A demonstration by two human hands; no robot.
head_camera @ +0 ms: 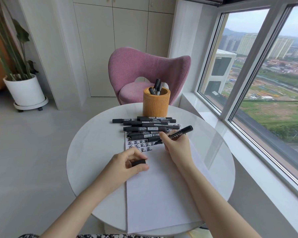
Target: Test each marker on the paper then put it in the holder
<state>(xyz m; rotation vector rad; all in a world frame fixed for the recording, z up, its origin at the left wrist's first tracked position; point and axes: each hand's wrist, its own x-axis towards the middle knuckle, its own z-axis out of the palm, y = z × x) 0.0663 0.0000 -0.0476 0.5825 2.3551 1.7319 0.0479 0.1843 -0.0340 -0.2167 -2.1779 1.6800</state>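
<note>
round white tabletop point(86, 152) fills the middle of the head view, set beside a large window point(265, 74) on the right that looks out over tower blocks and green ground. a pink chair point(144, 69) stands beyond the far edge, pale cabinet doors point(119, 40) line the back wall, and a white plant pot point(25, 91) sits on the floor at the far left.

a long white sheet of paper point(158, 194) runs from the near edge of the tabletop toward the far edge. its far end carries rows of bold black characters point(139, 145). across that far end lies a loose pile of black markers point(144, 128), all capped and lying roughly crosswise. just behind the pile, at the far edge, stands the round orange holder point(156, 107), upright, with a few markers point(157, 85) in it, leaning to the right.

the right hand point(176, 148) grips an uncapped marker point(177, 133) in a writing hold, fingers curled round the barrel. the barrel slants up to the right, and the tip meets the paper at the right end of the character rows. the left hand point(127, 165) rests on the left edge of the paper, nearer than the characters, its thumb and fingers pinching a short black cap point(138, 163).
</note>
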